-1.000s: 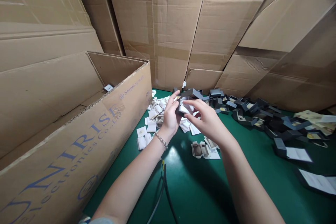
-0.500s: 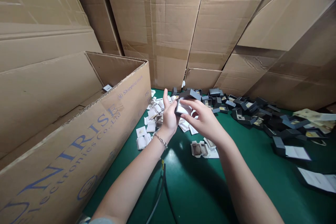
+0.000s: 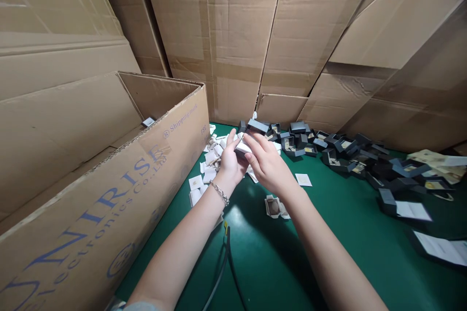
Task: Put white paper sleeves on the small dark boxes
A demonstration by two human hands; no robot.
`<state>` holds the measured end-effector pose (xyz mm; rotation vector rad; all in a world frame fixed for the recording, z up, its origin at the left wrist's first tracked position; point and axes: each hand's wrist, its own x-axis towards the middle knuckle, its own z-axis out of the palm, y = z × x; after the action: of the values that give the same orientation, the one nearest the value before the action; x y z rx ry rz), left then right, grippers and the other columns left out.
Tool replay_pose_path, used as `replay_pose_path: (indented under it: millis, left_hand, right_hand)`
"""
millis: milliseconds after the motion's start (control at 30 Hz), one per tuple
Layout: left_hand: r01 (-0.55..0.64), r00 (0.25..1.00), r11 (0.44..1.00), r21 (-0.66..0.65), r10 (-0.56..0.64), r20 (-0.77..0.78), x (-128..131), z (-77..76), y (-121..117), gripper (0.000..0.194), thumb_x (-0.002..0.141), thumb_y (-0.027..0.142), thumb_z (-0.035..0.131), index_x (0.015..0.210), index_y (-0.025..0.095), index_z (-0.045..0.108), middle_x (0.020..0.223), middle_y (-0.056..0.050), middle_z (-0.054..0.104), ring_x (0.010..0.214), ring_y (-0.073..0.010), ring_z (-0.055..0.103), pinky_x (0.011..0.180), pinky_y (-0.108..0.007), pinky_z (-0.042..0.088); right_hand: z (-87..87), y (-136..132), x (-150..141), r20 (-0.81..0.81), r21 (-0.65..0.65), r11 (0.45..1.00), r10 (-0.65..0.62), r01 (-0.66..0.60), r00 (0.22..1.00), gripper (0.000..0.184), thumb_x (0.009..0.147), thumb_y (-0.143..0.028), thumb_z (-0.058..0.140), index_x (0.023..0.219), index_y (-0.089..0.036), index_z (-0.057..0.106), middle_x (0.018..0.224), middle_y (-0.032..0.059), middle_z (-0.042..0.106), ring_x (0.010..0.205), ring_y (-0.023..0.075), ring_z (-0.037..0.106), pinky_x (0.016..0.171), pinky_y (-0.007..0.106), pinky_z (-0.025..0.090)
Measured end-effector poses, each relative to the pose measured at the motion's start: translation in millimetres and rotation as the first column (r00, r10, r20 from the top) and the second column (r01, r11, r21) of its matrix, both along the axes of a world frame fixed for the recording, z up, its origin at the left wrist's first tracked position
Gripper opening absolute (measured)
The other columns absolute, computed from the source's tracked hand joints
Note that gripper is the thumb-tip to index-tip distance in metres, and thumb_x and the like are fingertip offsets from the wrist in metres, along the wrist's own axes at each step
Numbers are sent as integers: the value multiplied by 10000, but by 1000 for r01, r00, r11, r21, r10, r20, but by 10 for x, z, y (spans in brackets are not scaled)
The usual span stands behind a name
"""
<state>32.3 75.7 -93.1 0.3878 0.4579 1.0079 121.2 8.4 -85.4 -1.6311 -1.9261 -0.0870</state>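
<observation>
A small black box [image 3: 258, 126] with its lid raised is between my hands, over the far middle of the table. My left hand [image 3: 230, 161], a chain bracelet at its wrist, grips the box from the left and below. Across the white insert [image 3: 243, 146] in the box lie the bent fingers of my right hand [image 3: 270, 163], thumb pressed to its near side. The fingers partly hide the insert. Below my right hand, a small opened white carton [image 3: 273, 207] rests on the green table [image 3: 255, 248].
A large cardboard carton [image 3: 146, 170] stands along the left side. Small white boxes [image 3: 209, 175] are heaped beside it. Many black boxes [image 3: 350, 155] spread across the back right. A white square card [image 3: 303, 180] lies near my right wrist; a dark cable [image 3: 228, 252] is in front.
Both hands and the black box have shifted slightly left. My right fingers have come down further over the white insert. The white card on the table has come out from behind my right forearm.
</observation>
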Motion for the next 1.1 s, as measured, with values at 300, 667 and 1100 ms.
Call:
replay_pose_path:
  millis: [300,667,1100]
  left_hand:
    - [283,958,941,-183,-285,19,-48,-49,111,250,877,133,319,817,109,560,720,-73,615,610,-160,609,562,-287,526]
    - [346,924,918,-192,-369,-101,-49,-45,110,218,850,158,343,795,109,548,662,-65,587,575,-160,589,499,-271,516]
    - [332,940,932,-146,-339,-24,-74,-23,116,166,810,124,385,770,125,546,620,-32,564,499,-129,544,480,-252,480]
  right_hand:
    - [105,-64,178,-23,79,996,38,-36,999,391,914,-140,328,1209,-141,584,1285,65,544,1148,178,545,969,305,471]
    - [119,-102,201,170,36,997,-68,63,983,326,893,-99,425,1116,-202,640,1163,3,619,944,194,639,780,324,555]
    - [188,-120,88,-33,-15,1000,17,-18,999,342,937,-269,424,1200,-188,628,1260,26,580,1141,189,565,953,346,499]
